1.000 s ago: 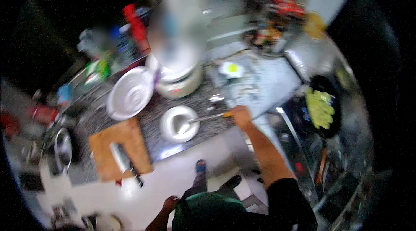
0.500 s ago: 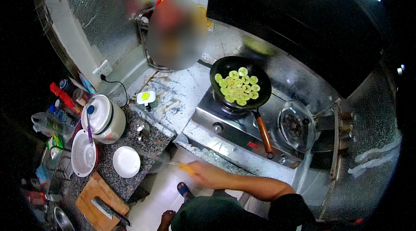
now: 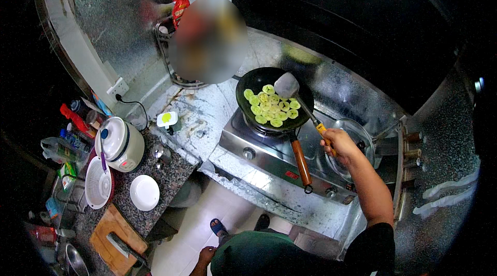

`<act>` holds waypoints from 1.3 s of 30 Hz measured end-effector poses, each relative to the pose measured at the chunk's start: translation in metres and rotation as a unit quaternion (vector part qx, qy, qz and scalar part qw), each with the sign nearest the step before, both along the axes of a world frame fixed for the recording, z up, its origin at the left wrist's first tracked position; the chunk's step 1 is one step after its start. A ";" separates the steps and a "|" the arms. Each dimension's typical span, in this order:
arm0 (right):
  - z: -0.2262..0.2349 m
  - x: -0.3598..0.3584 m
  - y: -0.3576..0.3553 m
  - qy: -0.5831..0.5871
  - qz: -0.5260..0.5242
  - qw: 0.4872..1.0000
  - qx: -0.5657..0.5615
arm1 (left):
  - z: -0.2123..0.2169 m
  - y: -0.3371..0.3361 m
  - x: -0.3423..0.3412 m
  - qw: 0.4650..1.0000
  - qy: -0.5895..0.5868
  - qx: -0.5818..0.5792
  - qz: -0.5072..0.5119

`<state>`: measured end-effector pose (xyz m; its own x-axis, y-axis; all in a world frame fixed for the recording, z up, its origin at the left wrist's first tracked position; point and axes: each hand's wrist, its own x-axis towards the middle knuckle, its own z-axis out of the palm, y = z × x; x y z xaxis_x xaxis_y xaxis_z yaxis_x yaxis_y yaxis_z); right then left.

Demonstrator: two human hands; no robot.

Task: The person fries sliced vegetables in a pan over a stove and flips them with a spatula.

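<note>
My right hand (image 3: 336, 145) is closed around the yellow handle of a metal wok spatula (image 3: 287, 85). The spatula's blade is over the right part of a black wok (image 3: 258, 76), by round green cucumber slices (image 3: 261, 120); whether it touches them I cannot tell. The wok rests on a steel gas stove (image 3: 235, 139), its brown wooden handle pointing toward me, with neither hand on it. Low beside my body hangs my left hand (image 3: 207, 254), its fingers too small and dark to make out.
A glass lid (image 3: 346, 165) lies on the stove's right side, partly behind my right hand. At left, a granite counter bears a white rice cooker (image 3: 133, 144), a colander (image 3: 97, 188), a white bowl (image 3: 144, 193) and a knife (image 3: 120, 244) on a wooden cutting board (image 3: 103, 229).
My right hand has swung from low in front of my body, right and up to the stove, carrying the spatula. The spatula's blade is now over the wok. The view has shifted slightly.
</note>
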<state>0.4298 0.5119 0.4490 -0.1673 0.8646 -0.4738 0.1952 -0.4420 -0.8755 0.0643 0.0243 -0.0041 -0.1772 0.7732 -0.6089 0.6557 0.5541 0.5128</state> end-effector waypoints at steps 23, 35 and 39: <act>-0.008 -0.062 0.045 0.123 -0.033 0.969 -0.214 | -0.037 -0.038 -0.041 0.994 -0.012 0.089 -0.057; -0.005 -0.065 0.028 -0.033 -0.008 0.994 -0.105 | -0.029 -0.024 -0.039 0.991 -0.083 -0.023 0.102; -0.015 -0.049 0.028 -0.059 -0.017 0.992 -0.110 | -0.042 -0.040 -0.027 0.967 -0.141 -0.026 0.209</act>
